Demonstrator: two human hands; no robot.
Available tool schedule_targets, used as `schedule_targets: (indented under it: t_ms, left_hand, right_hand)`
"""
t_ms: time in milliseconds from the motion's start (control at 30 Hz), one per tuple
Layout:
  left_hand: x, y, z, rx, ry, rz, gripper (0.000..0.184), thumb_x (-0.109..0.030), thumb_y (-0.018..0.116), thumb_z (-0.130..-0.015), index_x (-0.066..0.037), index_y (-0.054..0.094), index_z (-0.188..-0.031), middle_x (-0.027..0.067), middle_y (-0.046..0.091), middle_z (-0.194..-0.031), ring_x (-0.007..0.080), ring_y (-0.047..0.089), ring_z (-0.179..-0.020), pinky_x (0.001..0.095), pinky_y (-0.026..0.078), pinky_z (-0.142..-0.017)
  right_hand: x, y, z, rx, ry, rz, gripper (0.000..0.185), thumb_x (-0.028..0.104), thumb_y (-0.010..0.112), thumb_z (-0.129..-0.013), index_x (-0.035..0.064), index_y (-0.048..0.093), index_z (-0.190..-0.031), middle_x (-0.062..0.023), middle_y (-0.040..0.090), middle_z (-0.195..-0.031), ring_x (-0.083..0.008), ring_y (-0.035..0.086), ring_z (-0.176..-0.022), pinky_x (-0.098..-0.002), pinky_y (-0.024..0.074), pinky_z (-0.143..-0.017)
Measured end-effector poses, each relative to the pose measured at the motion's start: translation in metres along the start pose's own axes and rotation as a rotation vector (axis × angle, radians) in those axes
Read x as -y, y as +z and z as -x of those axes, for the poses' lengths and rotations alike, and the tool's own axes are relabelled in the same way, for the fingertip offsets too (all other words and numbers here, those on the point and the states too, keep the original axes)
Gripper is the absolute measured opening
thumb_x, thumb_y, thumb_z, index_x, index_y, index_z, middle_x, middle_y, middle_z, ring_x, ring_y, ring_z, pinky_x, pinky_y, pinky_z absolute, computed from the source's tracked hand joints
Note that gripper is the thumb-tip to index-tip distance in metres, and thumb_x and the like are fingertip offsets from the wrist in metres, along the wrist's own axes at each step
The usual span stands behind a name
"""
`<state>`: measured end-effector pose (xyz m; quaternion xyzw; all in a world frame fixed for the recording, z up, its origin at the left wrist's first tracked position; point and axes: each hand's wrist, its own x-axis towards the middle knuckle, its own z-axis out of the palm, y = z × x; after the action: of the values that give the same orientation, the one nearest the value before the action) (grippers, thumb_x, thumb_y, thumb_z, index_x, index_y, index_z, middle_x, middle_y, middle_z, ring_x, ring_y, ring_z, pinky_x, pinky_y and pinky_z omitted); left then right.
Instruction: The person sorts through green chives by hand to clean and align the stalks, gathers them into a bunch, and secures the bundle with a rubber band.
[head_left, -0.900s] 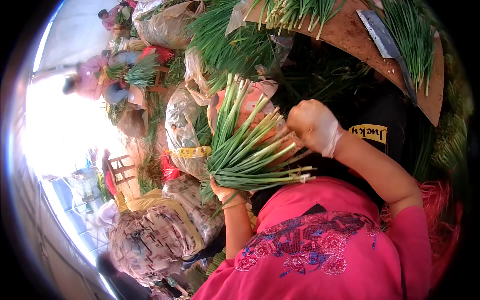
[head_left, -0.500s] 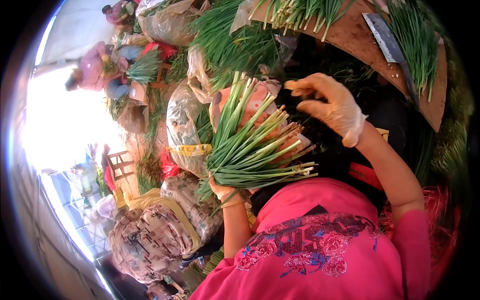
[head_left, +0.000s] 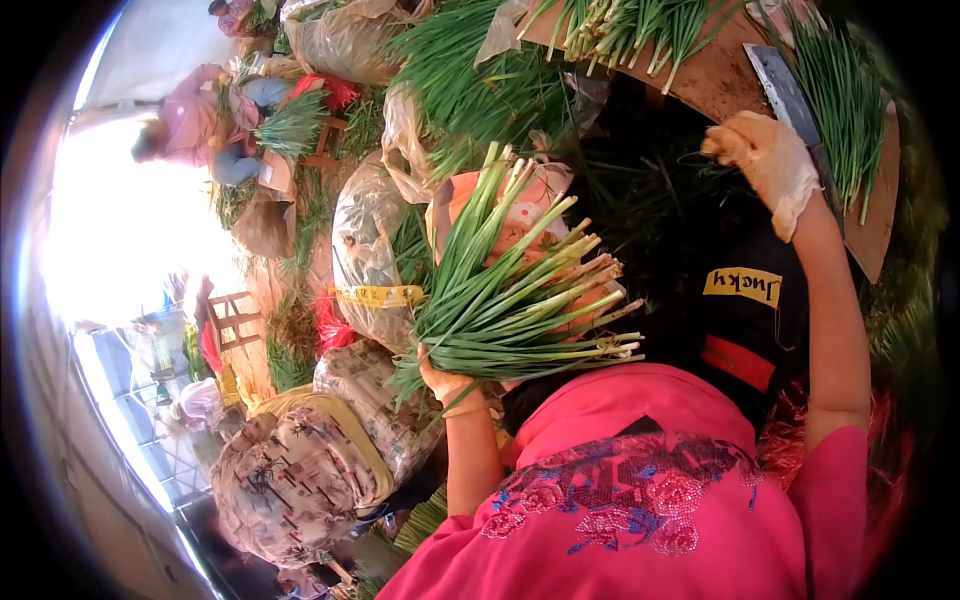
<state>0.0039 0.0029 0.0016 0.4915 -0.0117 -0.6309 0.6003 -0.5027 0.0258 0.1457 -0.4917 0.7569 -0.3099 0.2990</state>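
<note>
Gripping fanned bundle of green stalks [head_left: 510, 290] in left hand [head_left: 448, 383], around the leafy end, with most fingers hidden by leaves. Held over orange patterned cloth [head_left: 447, 203], just in front of pink shirt [head_left: 640, 400], with pale stem ends spread upward and right in view. Reaching out with right hand [head_left: 762, 165], well apart from bundle, near worktop [head_left: 718, 90] and knife [head_left: 783, 95]. Fingers curled; can't tell from this angle if closed on anything or touching the knife. Wearing thin glove [head_left: 797, 188] there, bunched at the wrist. Also on worktop: long green bunch [head_left: 845, 115] beside the blade, and second bunch [head_left: 620, 35] with pale ends by the edge. Left of bundle: clear plastic bag [head_left: 370, 235] with yellow band [head_left: 375, 297]. Above: heap of greens [head_left: 485, 90].
</note>
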Motion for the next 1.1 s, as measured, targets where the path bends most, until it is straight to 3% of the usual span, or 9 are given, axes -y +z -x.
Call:
schedule_targets:
  t_ms: [33,200,300,500,567,700,867,933,1100]
  left_hand:
    - [-0.001,0.004,0.003,0.002,-0.016,0.010,0.054,-0.042,0.052,-0.090,-0.009,0.053,-0.131,0.0143,0.056,-0.131,0.0364,0.055,-0.114,0.0561,0.046,-0.095]
    - [-0.006,0.020,0.020,-0.019,0.040,-0.076,0.055,-0.043,0.050,-0.090,-0.008,0.051,-0.133,0.0147,0.056,-0.130,0.0370,0.055,-0.114,0.0544,0.045,-0.096]
    - [-0.009,0.024,0.022,0.014,0.112,-0.074,0.056,-0.041,0.052,-0.089,-0.005,0.050,-0.133,0.0149,0.056,-0.131,0.0376,0.054,-0.115,0.0548,0.044,-0.098]
    - [-0.015,0.014,0.018,0.123,0.091,-0.012,0.055,-0.040,0.055,-0.087,-0.004,0.053,-0.129,0.0154,0.057,-0.129,0.0367,0.056,-0.114,0.0531,0.046,-0.098]
    - [-0.011,0.012,0.018,0.173,0.079,0.034,0.057,-0.039,0.059,-0.084,-0.004,0.053,-0.128,0.0158,0.058,-0.127,0.0365,0.056,-0.112,0.0532,0.046,-0.097]
    - [-0.015,0.011,0.013,0.126,0.081,-0.006,0.060,-0.041,0.062,-0.082,-0.004,0.053,-0.128,0.0165,0.058,-0.125,0.0363,0.056,-0.111,0.0537,0.047,-0.095]
    - [-0.014,0.017,0.022,0.185,0.014,0.058,0.055,-0.043,0.053,-0.089,-0.006,0.054,-0.130,0.0148,0.057,-0.130,0.0363,0.055,-0.116,0.0542,0.045,-0.099]
    - [-0.016,0.021,0.028,0.172,0.045,0.029,0.055,-0.042,0.053,-0.089,-0.007,0.053,-0.132,0.0138,0.056,-0.132,0.0355,0.054,-0.117,0.0537,0.044,-0.100]
    - [-0.030,0.013,0.053,0.205,0.101,-0.117,0.056,-0.043,0.054,-0.093,-0.010,0.046,-0.138,0.0109,0.050,-0.138,0.0324,0.048,-0.124,0.0510,0.037,-0.107]
  right_hand:
    - [0.001,0.006,-0.012,-0.044,-0.527,0.109,0.040,0.038,0.052,-0.096,0.0013,0.068,-0.101,-0.0127,0.065,-0.099,-0.0248,0.062,-0.090,-0.0349,0.0497,-0.083]
    - [0.047,0.097,-0.062,0.172,-0.274,0.022,0.046,0.032,0.060,-0.091,0.0108,0.057,-0.131,-0.0127,0.048,-0.140,-0.0274,0.046,-0.128,-0.0353,0.0407,-0.105]
    - [0.093,0.130,-0.089,0.252,-0.203,0.105,0.076,0.036,0.073,-0.079,0.0165,0.042,-0.145,-0.0114,0.035,-0.152,-0.0289,0.034,-0.139,-0.0384,0.0331,-0.113]
    - [0.107,0.152,-0.121,0.810,-0.360,0.456,0.051,0.034,0.069,-0.074,0.0075,0.065,-0.118,-0.0177,0.063,-0.116,-0.0318,0.059,-0.110,-0.0394,0.0478,-0.090]
    - [0.075,0.144,-0.133,0.726,-0.543,0.350,0.034,0.025,0.069,-0.075,0.0091,0.070,-0.106,-0.0140,0.067,-0.101,-0.0293,0.062,-0.100,-0.0380,0.0498,-0.083]
    - [0.059,0.109,-0.158,0.546,-0.126,1.089,0.023,0.025,0.073,-0.072,0.0062,0.074,-0.085,-0.0143,0.071,-0.093,-0.0273,0.069,-0.087,-0.0381,0.0555,-0.075]
    - [0.093,0.158,-0.136,0.074,-0.829,0.778,0.031,0.038,0.060,-0.092,0.0139,0.070,-0.109,-0.0089,0.068,-0.103,-0.0233,0.064,-0.101,-0.0426,0.0527,-0.076]
    - [0.145,0.180,-0.101,0.297,-0.772,0.657,0.049,0.052,0.057,-0.088,0.0111,0.065,-0.114,-0.0084,0.064,-0.117,-0.0281,0.058,-0.114,-0.0396,0.0477,-0.094]
    - [0.167,0.232,-0.036,0.704,-0.806,0.545,0.059,0.061,0.054,-0.085,0.0087,0.064,-0.112,-0.0105,0.064,-0.104,-0.0270,0.060,-0.107,-0.0407,0.0462,-0.089]
